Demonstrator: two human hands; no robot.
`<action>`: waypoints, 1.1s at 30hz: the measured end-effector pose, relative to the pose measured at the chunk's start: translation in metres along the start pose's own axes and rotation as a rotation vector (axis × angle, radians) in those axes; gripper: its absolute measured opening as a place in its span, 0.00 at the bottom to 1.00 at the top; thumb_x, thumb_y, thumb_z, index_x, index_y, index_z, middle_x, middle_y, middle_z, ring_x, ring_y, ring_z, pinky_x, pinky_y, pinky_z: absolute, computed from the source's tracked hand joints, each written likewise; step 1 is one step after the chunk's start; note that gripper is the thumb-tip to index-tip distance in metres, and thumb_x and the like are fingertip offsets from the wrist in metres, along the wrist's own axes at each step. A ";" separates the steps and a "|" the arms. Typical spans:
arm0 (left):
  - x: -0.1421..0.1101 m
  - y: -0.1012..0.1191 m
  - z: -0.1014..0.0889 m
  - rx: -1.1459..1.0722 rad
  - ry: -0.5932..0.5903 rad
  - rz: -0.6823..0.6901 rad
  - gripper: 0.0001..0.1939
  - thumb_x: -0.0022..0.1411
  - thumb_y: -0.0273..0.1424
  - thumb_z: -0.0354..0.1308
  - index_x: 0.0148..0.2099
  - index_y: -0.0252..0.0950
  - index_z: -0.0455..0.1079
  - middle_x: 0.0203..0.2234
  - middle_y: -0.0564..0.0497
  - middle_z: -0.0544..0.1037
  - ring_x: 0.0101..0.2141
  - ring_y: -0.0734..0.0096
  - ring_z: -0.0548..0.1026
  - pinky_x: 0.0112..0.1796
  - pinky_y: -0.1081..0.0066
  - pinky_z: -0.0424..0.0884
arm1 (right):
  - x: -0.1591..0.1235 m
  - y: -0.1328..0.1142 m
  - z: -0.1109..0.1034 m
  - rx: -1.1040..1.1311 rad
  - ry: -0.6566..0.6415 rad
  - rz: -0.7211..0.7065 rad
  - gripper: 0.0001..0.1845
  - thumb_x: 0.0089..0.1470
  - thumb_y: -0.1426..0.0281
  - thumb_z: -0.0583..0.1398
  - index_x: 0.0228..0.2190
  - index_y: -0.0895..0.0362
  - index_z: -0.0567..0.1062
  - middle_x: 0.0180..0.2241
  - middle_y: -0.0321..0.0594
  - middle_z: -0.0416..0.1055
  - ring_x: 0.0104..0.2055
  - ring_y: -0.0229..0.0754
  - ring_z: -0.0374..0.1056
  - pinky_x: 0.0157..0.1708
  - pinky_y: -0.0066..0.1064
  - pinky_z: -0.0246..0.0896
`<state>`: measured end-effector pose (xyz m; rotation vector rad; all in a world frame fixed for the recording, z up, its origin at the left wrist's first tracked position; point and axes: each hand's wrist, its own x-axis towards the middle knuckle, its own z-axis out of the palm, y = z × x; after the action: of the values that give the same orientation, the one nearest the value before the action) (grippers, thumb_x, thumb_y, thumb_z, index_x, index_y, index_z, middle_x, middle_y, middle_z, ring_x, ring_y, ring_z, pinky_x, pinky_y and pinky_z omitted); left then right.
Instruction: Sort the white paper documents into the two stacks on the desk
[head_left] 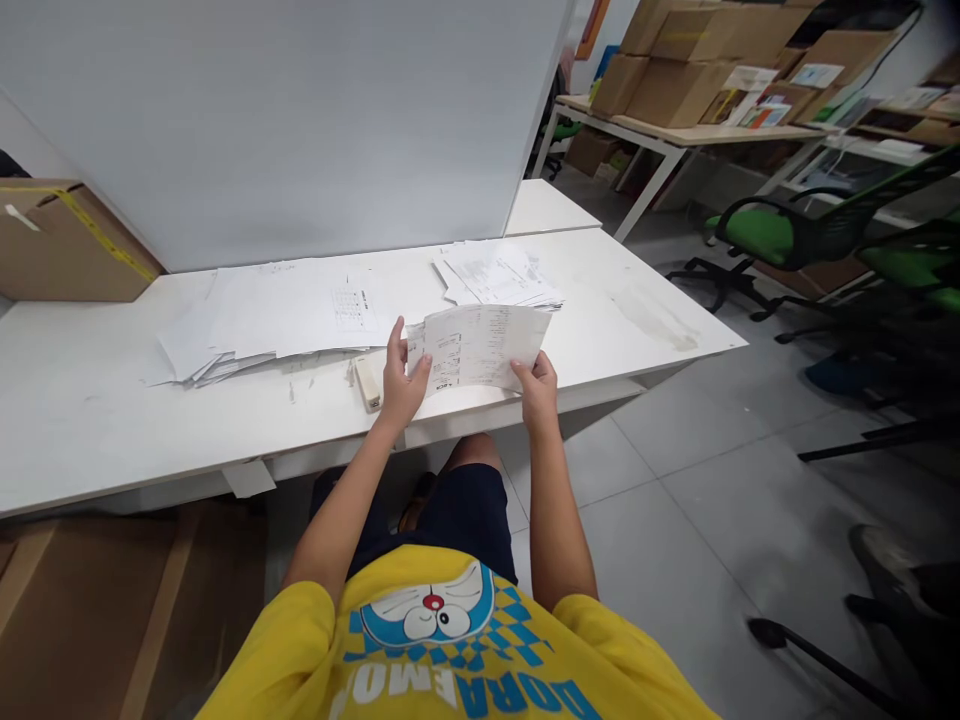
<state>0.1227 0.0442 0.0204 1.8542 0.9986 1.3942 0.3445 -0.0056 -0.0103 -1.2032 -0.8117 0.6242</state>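
A small set of printed sheets (480, 345) is held up over the near edge of the worktop (637, 310), a little right of its middle, tilted and slightly bowed, with columns of print facing the person. The left hand (405, 380) grips the left edge, its thumb on the printed face and its fingers upright along the side. The right hand (538, 388) pinches the lower right corner, thumb in front and the other fingers curled behind. The print is too small to read.

Just left of the left hand, a cream stapler (367, 382) lies on the worktop. Beyond the held sheets, toward the far side, sits a loose pile of papers (495, 272), its edges uneven and its near part hidden. Farther left spreads a wider stack of paper (277, 310), mostly blank on top, with a small printed grid near its right end.

A tall white panel (300, 130) rises behind both piles, and a cardboard box (67, 240) with yellow tape stands at the far left. Below the worktop, at the near left, is more brown cardboard (90, 610). At the far right, large cartons (675, 90) crowd another table (679, 136), with a green chair (761, 232) before it on the grey tiled floor (637, 520).
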 end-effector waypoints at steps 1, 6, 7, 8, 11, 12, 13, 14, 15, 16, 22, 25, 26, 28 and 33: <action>-0.002 -0.001 0.002 -0.006 0.002 -0.008 0.33 0.70 0.45 0.51 0.71 0.48 0.44 0.70 0.46 0.53 0.68 0.58 0.55 0.64 0.58 0.60 | 0.000 0.002 0.002 0.001 0.010 0.002 0.22 0.44 0.55 0.63 0.37 0.55 0.69 0.38 0.42 0.75 0.43 0.46 0.69 0.46 0.39 0.66; -0.003 -0.006 0.008 -0.021 0.003 -0.058 0.33 0.69 0.51 0.49 0.69 0.41 0.52 0.60 0.40 0.70 0.62 0.57 0.67 0.61 0.56 0.64 | 0.001 0.005 0.005 -0.029 0.031 -0.019 0.21 0.47 0.56 0.60 0.40 0.54 0.68 0.41 0.43 0.74 0.45 0.46 0.69 0.47 0.39 0.66; -0.003 -0.007 0.009 -0.022 0.003 -0.063 0.34 0.68 0.53 0.50 0.68 0.40 0.54 0.58 0.40 0.71 0.61 0.56 0.68 0.61 0.55 0.64 | 0.001 0.005 0.006 -0.035 0.026 -0.022 0.21 0.47 0.56 0.60 0.40 0.54 0.67 0.42 0.44 0.73 0.46 0.47 0.69 0.48 0.39 0.65; -0.002 -0.008 0.011 -0.022 0.005 -0.066 0.34 0.67 0.54 0.50 0.67 0.40 0.56 0.56 0.39 0.73 0.60 0.56 0.70 0.60 0.55 0.65 | 0.001 0.004 0.007 -0.040 0.016 -0.024 0.21 0.47 0.56 0.60 0.41 0.54 0.67 0.43 0.44 0.73 0.47 0.47 0.69 0.48 0.40 0.65; -0.001 -0.008 0.011 -0.022 0.012 -0.047 0.36 0.65 0.57 0.50 0.65 0.38 0.58 0.52 0.39 0.75 0.56 0.55 0.72 0.59 0.56 0.66 | 0.003 -0.001 0.012 -0.073 -0.058 -0.027 0.22 0.48 0.55 0.59 0.41 0.53 0.66 0.44 0.44 0.73 0.47 0.47 0.70 0.48 0.39 0.66; -0.002 -0.005 0.007 -0.018 0.028 -0.024 0.37 0.65 0.57 0.49 0.66 0.39 0.56 0.52 0.39 0.75 0.56 0.55 0.73 0.58 0.56 0.67 | 0.005 -0.006 0.013 -0.094 -0.094 -0.034 0.21 0.49 0.54 0.59 0.41 0.53 0.67 0.43 0.44 0.74 0.47 0.47 0.70 0.48 0.39 0.66; -0.003 0.001 0.000 -0.007 0.072 0.012 0.37 0.66 0.57 0.48 0.67 0.39 0.54 0.52 0.39 0.74 0.55 0.55 0.73 0.57 0.56 0.68 | 0.007 -0.014 0.013 -0.121 -0.133 -0.050 0.21 0.49 0.54 0.59 0.40 0.54 0.68 0.42 0.43 0.74 0.46 0.47 0.70 0.47 0.39 0.67; -0.003 0.009 -0.010 0.016 0.149 0.058 0.37 0.66 0.57 0.47 0.68 0.41 0.51 0.53 0.39 0.73 0.55 0.56 0.73 0.56 0.57 0.69 | 0.010 -0.025 0.012 -0.159 -0.174 -0.079 0.20 0.50 0.54 0.59 0.39 0.54 0.69 0.40 0.42 0.74 0.45 0.47 0.70 0.45 0.39 0.67; -0.003 0.020 -0.023 0.048 0.238 0.107 0.37 0.67 0.56 0.46 0.70 0.42 0.47 0.55 0.39 0.71 0.56 0.56 0.72 0.56 0.57 0.69 | 0.013 -0.039 0.011 -0.207 -0.222 -0.121 0.19 0.51 0.54 0.59 0.38 0.54 0.70 0.38 0.41 0.74 0.43 0.48 0.70 0.44 0.39 0.67; -0.003 0.034 -0.037 0.092 0.355 0.159 0.37 0.67 0.55 0.46 0.71 0.44 0.44 0.56 0.39 0.69 0.58 0.56 0.70 0.56 0.56 0.69 | 0.017 -0.055 0.011 -0.263 -0.285 -0.172 0.17 0.53 0.55 0.60 0.38 0.54 0.71 0.37 0.40 0.74 0.41 0.47 0.70 0.42 0.38 0.66; 0.016 0.104 -0.083 0.085 -0.177 -0.014 0.34 0.55 0.47 0.67 0.60 0.40 0.68 0.52 0.42 0.76 0.56 0.45 0.72 0.56 0.49 0.70 | 0.056 -0.155 0.037 -0.460 -0.808 -0.453 0.12 0.52 0.60 0.65 0.35 0.56 0.77 0.34 0.37 0.74 0.39 0.45 0.71 0.41 0.38 0.67; 0.024 0.099 -0.066 -0.197 -0.138 -0.192 0.29 0.53 0.49 0.69 0.52 0.37 0.75 0.43 0.43 0.81 0.50 0.47 0.77 0.51 0.51 0.76 | 0.062 -0.173 0.056 -0.373 -0.662 -0.540 0.15 0.57 0.58 0.61 0.41 0.55 0.77 0.39 0.37 0.73 0.48 0.48 0.70 0.47 0.44 0.67; 0.024 0.094 -0.060 -0.266 -0.034 -0.194 0.30 0.54 0.49 0.68 0.53 0.37 0.74 0.43 0.43 0.81 0.51 0.48 0.77 0.52 0.52 0.76 | 0.056 -0.171 0.058 -0.334 -0.584 -0.548 0.17 0.58 0.57 0.60 0.44 0.55 0.76 0.42 0.37 0.72 0.51 0.49 0.69 0.49 0.46 0.67; 0.020 0.082 -0.050 -0.327 0.182 -0.158 0.33 0.58 0.50 0.65 0.60 0.38 0.69 0.49 0.44 0.80 0.55 0.53 0.75 0.56 0.55 0.73 | 0.033 -0.157 0.054 -0.228 -0.408 -0.522 0.22 0.57 0.55 0.61 0.49 0.52 0.73 0.48 0.39 0.70 0.58 0.52 0.65 0.52 0.48 0.65; 0.001 0.064 -0.044 -0.282 0.442 -0.199 0.36 0.67 0.53 0.52 0.70 0.41 0.55 0.61 0.47 0.70 0.62 0.59 0.68 0.59 0.60 0.72 | -0.052 -0.091 0.044 0.158 -0.122 -0.196 0.29 0.58 0.45 0.56 0.56 0.45 0.68 0.57 0.42 0.67 0.61 0.51 0.63 0.55 0.46 0.64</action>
<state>0.0937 0.0123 0.0853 1.2348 1.0926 1.7565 0.2788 -0.0456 0.0729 -0.9360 -0.9527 0.5926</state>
